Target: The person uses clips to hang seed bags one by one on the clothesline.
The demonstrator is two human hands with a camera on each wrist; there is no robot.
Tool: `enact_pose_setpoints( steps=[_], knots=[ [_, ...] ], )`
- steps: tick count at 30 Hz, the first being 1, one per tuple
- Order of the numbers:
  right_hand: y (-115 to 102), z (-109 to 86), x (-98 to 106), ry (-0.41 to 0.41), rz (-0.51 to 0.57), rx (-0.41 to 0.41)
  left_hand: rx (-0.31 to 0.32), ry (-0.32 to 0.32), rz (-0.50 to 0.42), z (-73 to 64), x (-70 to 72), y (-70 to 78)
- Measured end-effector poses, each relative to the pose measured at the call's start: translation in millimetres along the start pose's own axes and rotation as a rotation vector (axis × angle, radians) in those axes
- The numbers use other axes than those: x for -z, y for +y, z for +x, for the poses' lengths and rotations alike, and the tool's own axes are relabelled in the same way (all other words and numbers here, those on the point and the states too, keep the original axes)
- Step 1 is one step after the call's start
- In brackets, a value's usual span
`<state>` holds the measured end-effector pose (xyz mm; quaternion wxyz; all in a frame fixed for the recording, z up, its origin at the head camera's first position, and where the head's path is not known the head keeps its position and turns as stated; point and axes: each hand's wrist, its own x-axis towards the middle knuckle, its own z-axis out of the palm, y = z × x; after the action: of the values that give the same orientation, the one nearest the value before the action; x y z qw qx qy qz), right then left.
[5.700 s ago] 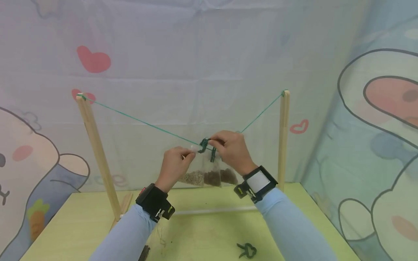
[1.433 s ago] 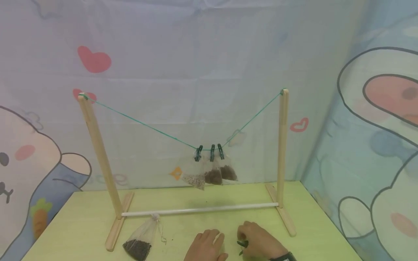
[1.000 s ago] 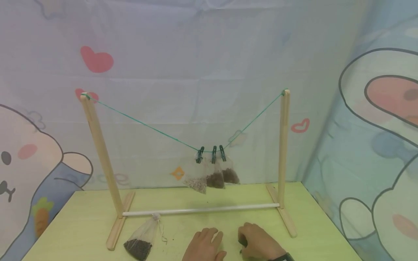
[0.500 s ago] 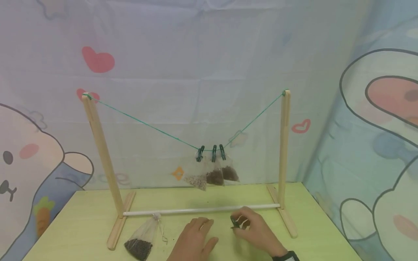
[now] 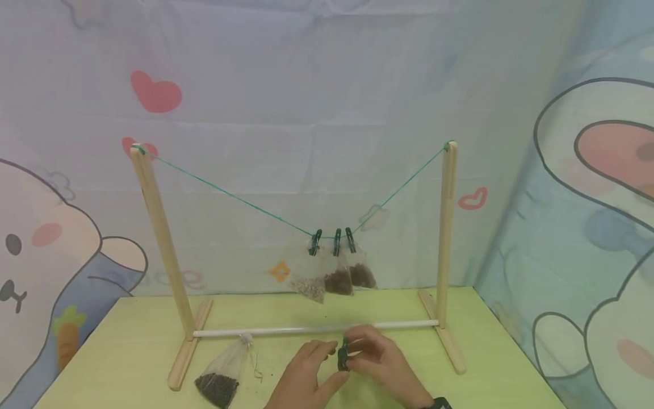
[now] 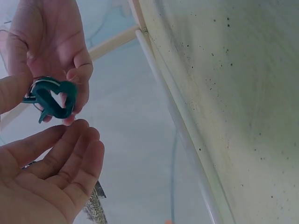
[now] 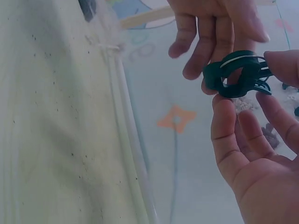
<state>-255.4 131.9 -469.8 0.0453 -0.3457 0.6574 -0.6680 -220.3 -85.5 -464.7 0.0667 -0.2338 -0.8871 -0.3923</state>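
My right hand (image 5: 383, 363) pinches a dark green spring clip (image 5: 343, 359) above the table's front part. In the right wrist view, the clip (image 7: 212, 77) has a looped jaw end, and its prongs lie between the thumb and a finger. Facing it from the left is my left hand (image 5: 301, 378), its fingers loosely bent and holding nothing; whether its thumb touches the clip I cannot tell. A sheer drawstring pouch (image 5: 217, 389) with dark grains lies on the table, left of that hand.
A green cord (image 5: 230, 196) sags between two wooden posts (image 5: 160, 233), joined low by a white rod (image 5: 286, 330). Three clips on the cord hold three pouches: pale grains (image 5: 309, 288) at left, then two with brown contents (image 5: 338, 282). A printed cloth (image 5: 235, 68) hangs behind.
Earlier both hands worked at the cord's left clip, then came down. My right hand has picked up the loose clip from the table and carried it left, towards my left hand.
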Motion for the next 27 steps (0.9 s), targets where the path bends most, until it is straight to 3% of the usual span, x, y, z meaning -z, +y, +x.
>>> enact_pose_setpoints(
  steps=[4, 10, 19, 22, 27],
  knots=[
    [1.0, 0.2, -4.7, -0.019, 0.042, -0.004, -0.016, 0.021, 0.001, 0.0, 0.1, 1.0],
    [3.6, 1.3, -6.9, -0.015, 0.007, 0.022, -0.018, 0.030, -0.007, 0.3, 0.6, 1.7],
    [-4.3, 1.3, -1.6, 0.024, -0.317, 0.173, -0.102, 0.143, 0.164, -2.0, 4.2, 2.5],
    [-5.9, 1.5, -0.8, 0.041, -0.406, 0.197, -0.104, 0.154, 0.177, -2.1, 6.7, 4.3],
    [-8.6, 1.6, -1.9, 0.049, -0.464, 0.216, -0.113, 0.146, 0.160, -1.8, 7.9, 6.0]
  ],
)
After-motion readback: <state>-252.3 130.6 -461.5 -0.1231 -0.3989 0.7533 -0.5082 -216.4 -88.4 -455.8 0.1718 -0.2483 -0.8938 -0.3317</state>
